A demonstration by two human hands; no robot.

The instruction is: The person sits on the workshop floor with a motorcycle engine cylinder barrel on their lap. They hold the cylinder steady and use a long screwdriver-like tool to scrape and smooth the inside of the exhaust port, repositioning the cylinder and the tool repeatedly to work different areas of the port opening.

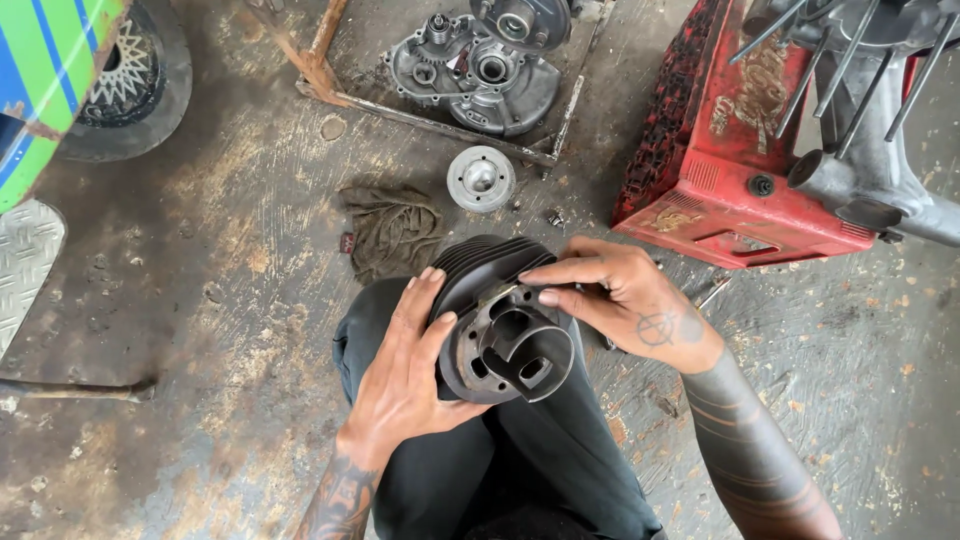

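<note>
Both hands grip the dark finned metal engine cylinder [500, 320]. The left hand [410, 370] cradles its flank for support. The right hand [625, 295] pinches its upper rim, bore facing up for inspection.

floor [240, 200]: stained grey concrete, oily patches
rag [392, 230]: dirty, brownish, crumpled on floor
round metal cap [481, 179]: silver, domed middle, flat on floor just right of rag
engine casing [475, 68]: grey, gears showing, sits inside rusty metal frame [330, 80]
small bolt [555, 217]: on floor near red box
red box [715, 150]: worn paint, tilted, right of cap
grey engine part [865, 120]: long studs sticking out, top right
wheel [130, 80]: spoked, black tyre, top left
striped panel [45, 80]: green and blue, left edge
</note>
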